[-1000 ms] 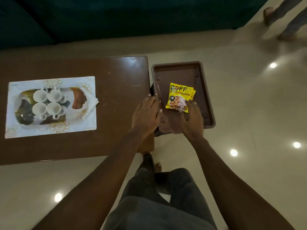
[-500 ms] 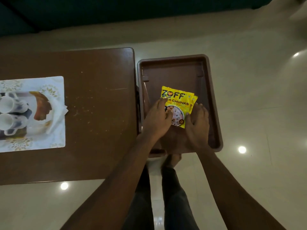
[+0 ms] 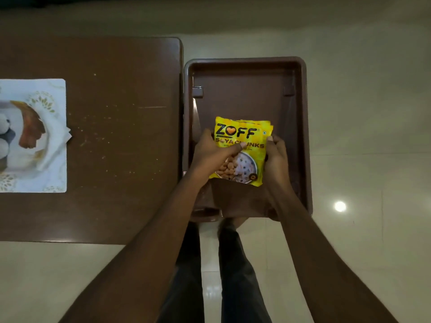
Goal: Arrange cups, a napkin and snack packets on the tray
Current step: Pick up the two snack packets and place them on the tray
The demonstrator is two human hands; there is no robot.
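A stack of yellow snack packets (image 3: 242,134) sits above a brown container (image 3: 245,73) that stands to the right of the table. My left hand (image 3: 210,155) grips the stack's left edge, thumb across the front. My right hand (image 3: 276,157) holds its right edge. At the far left of the table lies a white patterned tray (image 3: 53,183) with white cups (image 3: 4,134) mostly cut off by the frame edge, and a white napkin (image 3: 57,141) on its right side.
The brown wooden table (image 3: 121,136) takes up the left half of the view. Glossy floor tiles (image 3: 368,113) surround the brown container. My legs (image 3: 219,276) stand below the container's near edge.
My left hand moved off the table edge onto the packets. Both hands now grip the stack from either side. The view has shifted right and closer, cutting off most of the white tray.
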